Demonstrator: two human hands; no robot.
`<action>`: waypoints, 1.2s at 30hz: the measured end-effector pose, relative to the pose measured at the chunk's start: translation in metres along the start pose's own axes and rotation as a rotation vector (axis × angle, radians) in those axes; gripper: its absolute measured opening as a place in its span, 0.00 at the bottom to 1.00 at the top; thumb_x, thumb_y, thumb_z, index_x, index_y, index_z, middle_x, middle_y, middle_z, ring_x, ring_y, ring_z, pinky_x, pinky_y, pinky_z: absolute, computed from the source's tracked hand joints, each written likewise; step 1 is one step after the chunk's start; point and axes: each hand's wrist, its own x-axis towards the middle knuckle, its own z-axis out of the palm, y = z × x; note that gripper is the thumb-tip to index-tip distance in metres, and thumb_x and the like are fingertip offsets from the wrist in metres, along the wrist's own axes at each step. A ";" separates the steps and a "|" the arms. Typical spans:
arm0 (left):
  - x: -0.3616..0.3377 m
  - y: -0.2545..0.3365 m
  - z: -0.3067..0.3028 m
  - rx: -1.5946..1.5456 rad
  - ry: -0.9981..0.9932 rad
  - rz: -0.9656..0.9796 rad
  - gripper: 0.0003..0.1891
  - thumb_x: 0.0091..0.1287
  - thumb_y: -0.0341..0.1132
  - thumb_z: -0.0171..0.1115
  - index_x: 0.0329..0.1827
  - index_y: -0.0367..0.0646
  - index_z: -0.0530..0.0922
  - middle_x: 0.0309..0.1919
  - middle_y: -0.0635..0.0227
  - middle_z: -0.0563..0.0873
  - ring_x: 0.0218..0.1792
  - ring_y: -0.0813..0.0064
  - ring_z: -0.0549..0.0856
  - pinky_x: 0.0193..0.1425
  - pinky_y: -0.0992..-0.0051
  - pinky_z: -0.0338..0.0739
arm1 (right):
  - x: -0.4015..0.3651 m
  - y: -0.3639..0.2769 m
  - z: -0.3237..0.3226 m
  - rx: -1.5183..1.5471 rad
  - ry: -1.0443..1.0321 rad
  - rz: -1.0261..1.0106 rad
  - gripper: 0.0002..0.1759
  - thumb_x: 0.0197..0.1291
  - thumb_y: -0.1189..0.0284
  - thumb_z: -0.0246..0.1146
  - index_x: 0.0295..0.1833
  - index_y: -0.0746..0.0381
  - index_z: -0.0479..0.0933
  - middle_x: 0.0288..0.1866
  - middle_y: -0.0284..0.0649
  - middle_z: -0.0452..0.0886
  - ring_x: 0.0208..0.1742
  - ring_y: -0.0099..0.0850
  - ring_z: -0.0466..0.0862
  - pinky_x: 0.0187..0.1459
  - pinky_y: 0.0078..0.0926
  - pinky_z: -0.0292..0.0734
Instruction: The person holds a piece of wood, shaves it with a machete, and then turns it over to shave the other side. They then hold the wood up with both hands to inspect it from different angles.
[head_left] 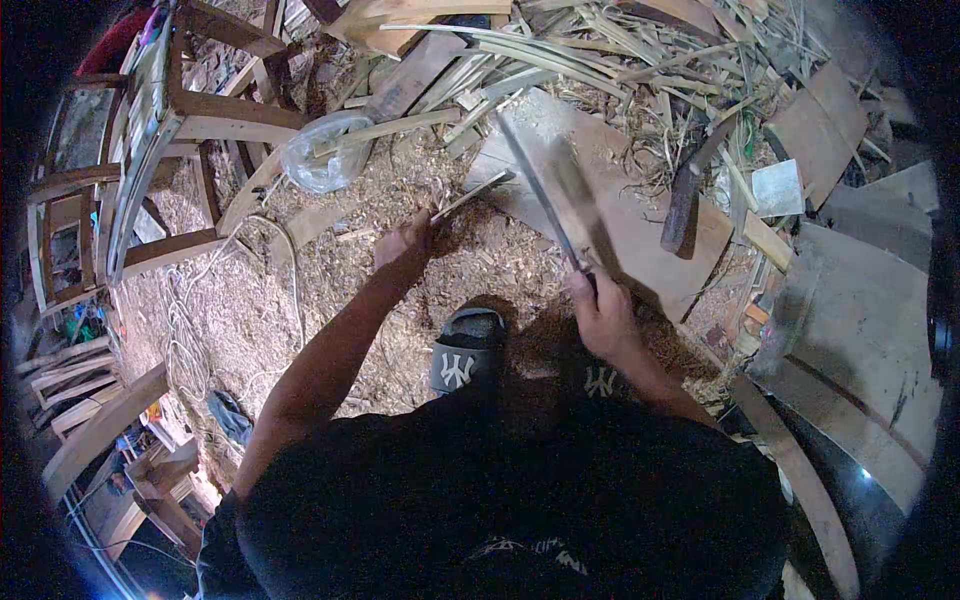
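Note:
My left hand (405, 245) is closed around a thin wooden strip (472, 196), which points up and to the right. In my right hand (608, 318) is a machete (538, 188), a long narrow blade with a dark handle. Its blade slants up and to the left, over a wide flat board (655, 250) lying on the floor. Blade and strip are apart. Below my hands, a dark sandal (468, 350) stands on the wood shavings (350, 270).
Wooden frames (215, 125) stand at the left beside a coiled rope (187, 335). A clear plastic bag (328, 152) lies ahead of my left hand. Piled wood strips (620, 60) spread across the back. A dark piece of wood (683, 205) and large panels (860, 330) are at the right.

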 end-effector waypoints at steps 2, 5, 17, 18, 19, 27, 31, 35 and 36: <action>0.004 -0.010 0.009 0.054 0.052 0.090 0.18 0.78 0.50 0.44 0.64 0.58 0.75 0.36 0.50 0.88 0.36 0.42 0.87 0.38 0.46 0.80 | -0.004 0.005 0.000 0.102 -0.002 0.007 0.23 0.78 0.56 0.53 0.42 0.69 0.72 0.25 0.49 0.73 0.25 0.43 0.76 0.32 0.44 0.72; -0.001 0.001 -0.003 0.122 0.050 0.136 0.18 0.78 0.51 0.44 0.63 0.58 0.74 0.36 0.51 0.87 0.35 0.41 0.87 0.37 0.46 0.80 | -0.009 0.025 0.012 0.110 0.017 -0.036 0.23 0.78 0.56 0.52 0.43 0.69 0.72 0.26 0.52 0.75 0.27 0.48 0.78 0.34 0.46 0.73; 0.001 -0.009 0.006 0.121 0.109 0.197 0.14 0.77 0.49 0.48 0.60 0.59 0.74 0.30 0.48 0.86 0.32 0.40 0.87 0.34 0.44 0.79 | -0.009 -0.002 -0.002 -0.087 -0.057 0.092 0.20 0.77 0.60 0.54 0.45 0.70 0.76 0.31 0.58 0.80 0.35 0.61 0.81 0.38 0.51 0.74; 0.002 -0.009 0.005 0.100 0.104 0.204 0.15 0.77 0.48 0.47 0.60 0.59 0.74 0.29 0.48 0.86 0.32 0.40 0.86 0.34 0.44 0.79 | -0.007 0.008 0.005 -0.087 -0.056 0.090 0.20 0.77 0.60 0.54 0.45 0.70 0.76 0.31 0.58 0.80 0.35 0.61 0.81 0.38 0.51 0.74; 0.000 -0.007 0.002 0.100 0.108 0.206 0.15 0.77 0.48 0.47 0.60 0.59 0.74 0.29 0.48 0.86 0.32 0.40 0.86 0.34 0.44 0.79 | -0.004 0.019 0.015 -0.174 -0.008 0.036 0.19 0.77 0.61 0.54 0.45 0.69 0.76 0.30 0.56 0.80 0.34 0.59 0.81 0.38 0.50 0.75; -0.002 -0.006 0.002 0.035 0.119 0.185 0.17 0.79 0.52 0.40 0.56 0.58 0.75 0.29 0.48 0.86 0.32 0.38 0.86 0.36 0.42 0.78 | -0.005 -0.006 0.000 0.002 0.031 -0.013 0.19 0.77 0.62 0.54 0.47 0.69 0.76 0.34 0.60 0.81 0.38 0.60 0.81 0.40 0.50 0.74; -0.004 0.002 -0.006 0.064 0.091 0.138 0.19 0.78 0.55 0.39 0.56 0.59 0.75 0.29 0.47 0.86 0.34 0.38 0.86 0.37 0.42 0.77 | -0.005 0.000 0.007 -0.067 -0.060 0.115 0.22 0.77 0.58 0.53 0.49 0.69 0.76 0.37 0.62 0.81 0.42 0.64 0.80 0.42 0.51 0.74; -0.005 -0.001 -0.007 0.026 0.013 0.060 0.19 0.77 0.57 0.41 0.52 0.58 0.74 0.30 0.47 0.86 0.35 0.38 0.86 0.38 0.42 0.77 | -0.004 0.025 0.022 -0.256 -0.111 0.222 0.24 0.77 0.55 0.52 0.50 0.69 0.76 0.37 0.62 0.81 0.43 0.65 0.80 0.44 0.54 0.74; -0.002 -0.004 -0.003 0.044 0.023 0.091 0.19 0.77 0.58 0.42 0.51 0.57 0.73 0.30 0.48 0.86 0.35 0.38 0.86 0.38 0.42 0.76 | -0.004 0.016 0.017 -0.172 -0.064 0.139 0.24 0.77 0.56 0.52 0.49 0.69 0.75 0.37 0.62 0.81 0.42 0.64 0.81 0.44 0.54 0.74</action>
